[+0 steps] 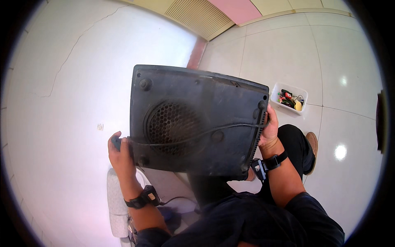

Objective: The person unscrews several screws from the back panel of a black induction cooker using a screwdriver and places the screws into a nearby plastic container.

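Observation:
I hold up a flat black appliance (197,119) with its dusty underside facing me: a round honeycomb fan grille (170,125) sits left of centre and small rubber feet mark the corners. Its black cable (214,131) runs across the underside. My left hand (120,154) grips the lower left edge, with the cable's end under its fingers. My right hand (269,129) clasps the right edge and pins the cable there. Both wrists wear black bands with small devices.
A white tiled wall (74,103) with a crack fills the left. Pale floor tiles (288,53) spread right, where a white plastic tray (289,98) holds small colourful parts. A white padded object (115,206) stands below my left hand. My dark-clothed leg and brown shoe (312,144) show at the right.

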`<control>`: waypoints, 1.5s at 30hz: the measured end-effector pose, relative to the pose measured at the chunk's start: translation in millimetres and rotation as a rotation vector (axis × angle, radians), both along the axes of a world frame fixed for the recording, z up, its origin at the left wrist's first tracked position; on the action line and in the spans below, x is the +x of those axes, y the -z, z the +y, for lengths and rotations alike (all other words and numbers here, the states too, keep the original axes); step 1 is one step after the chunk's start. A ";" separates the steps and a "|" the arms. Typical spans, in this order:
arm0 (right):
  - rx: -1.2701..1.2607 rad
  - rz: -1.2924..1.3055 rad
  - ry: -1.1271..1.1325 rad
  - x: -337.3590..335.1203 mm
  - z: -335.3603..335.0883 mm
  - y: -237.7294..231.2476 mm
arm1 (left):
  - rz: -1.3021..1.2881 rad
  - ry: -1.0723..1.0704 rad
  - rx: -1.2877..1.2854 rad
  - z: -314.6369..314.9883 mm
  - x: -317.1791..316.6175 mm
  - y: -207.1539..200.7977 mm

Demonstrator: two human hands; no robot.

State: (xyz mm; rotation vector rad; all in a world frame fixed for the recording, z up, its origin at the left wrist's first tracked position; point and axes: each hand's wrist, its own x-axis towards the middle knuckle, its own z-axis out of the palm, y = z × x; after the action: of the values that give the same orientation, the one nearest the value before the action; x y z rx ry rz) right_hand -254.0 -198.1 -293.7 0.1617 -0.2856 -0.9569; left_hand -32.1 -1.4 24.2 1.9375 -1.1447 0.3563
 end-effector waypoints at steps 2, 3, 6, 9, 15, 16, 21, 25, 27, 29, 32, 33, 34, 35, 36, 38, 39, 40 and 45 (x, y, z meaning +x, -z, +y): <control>0.010 0.027 0.014 -1.4 -0.2 0.2 | -0.038 -0.023 0.016 0.7 -0.8 -8.2; -0.002 0.026 0.020 -2.1 -0.4 -2.7 | -0.049 -0.004 0.007 1.6 -0.8 -20.8; 0.006 0.053 0.030 -3.8 1.5 -11.4 | -0.248 -0.062 0.064 -6.2 -18.7 -64.7; 0.019 0.056 0.021 -2.7 1.6 -13.6 | -0.401 0.124 0.009 -21.3 -42.7 -103.5; -0.029 0.069 0.035 0.5 5.3 -14.6 | -0.435 0.691 0.111 -56.0 -93.9 -132.5; -0.044 0.049 0.032 2.4 4.2 -10.9 | -0.413 0.763 0.137 -63.5 -101.3 -129.1; -0.028 0.076 0.018 -1.4 2.5 -13.7 | -0.340 0.962 0.260 -103.5 -131.7 -93.5; -0.080 0.046 0.014 1.1 1.8 -10.7 | -0.510 1.012 0.430 -119.1 -138.5 -71.8; -0.103 0.028 0.012 1.9 1.2 -8.9 | -0.503 0.973 0.434 -122.3 -143.3 -60.0; -0.085 0.057 0.022 2.3 1.2 -9.5 | -0.446 0.976 0.441 -124.9 -144.0 -54.2; -0.053 0.105 0.013 0.0 2.0 -13.5 | -0.425 0.973 0.458 -127.8 -144.8 -47.5; -0.063 0.086 0.013 -0.4 1.4 -12.8 | -0.430 0.972 0.467 -128.9 -145.5 -46.1; -0.073 0.066 0.013 -0.5 0.5 -11.8 | -0.447 0.960 0.468 -129.6 -145.7 -45.7; -0.083 0.047 0.013 -0.7 -0.1 -11.3 | -0.464 0.948 0.470 -130.1 -145.9 -45.5; -0.075 0.056 0.015 -0.7 0.0 -12.2 | -0.478 0.935 0.470 -129.8 -144.6 -44.6; -0.058 0.073 0.020 -0.9 0.7 -15.2 | -0.474 0.909 0.469 -128.0 -141.1 -42.9; -0.064 0.075 0.021 -0.8 0.4 -14.0 | -0.472 0.897 0.468 -127.3 -139.7 -42.3; -0.070 0.077 0.022 -0.5 -0.1 -11.9 | -0.478 0.888 0.467 -127.3 -138.8 -41.7; -0.063 0.084 0.003 -1.3 1.0 -13.9 | -0.464 0.869 0.476 -128.4 -135.0 -37.8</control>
State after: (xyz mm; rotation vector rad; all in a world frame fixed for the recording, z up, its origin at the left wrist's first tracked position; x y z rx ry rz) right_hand -255.3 -197.1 -279.8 0.0631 -0.2382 -0.9536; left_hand -167.1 -129.8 62.0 1.5438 -2.4063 0.0454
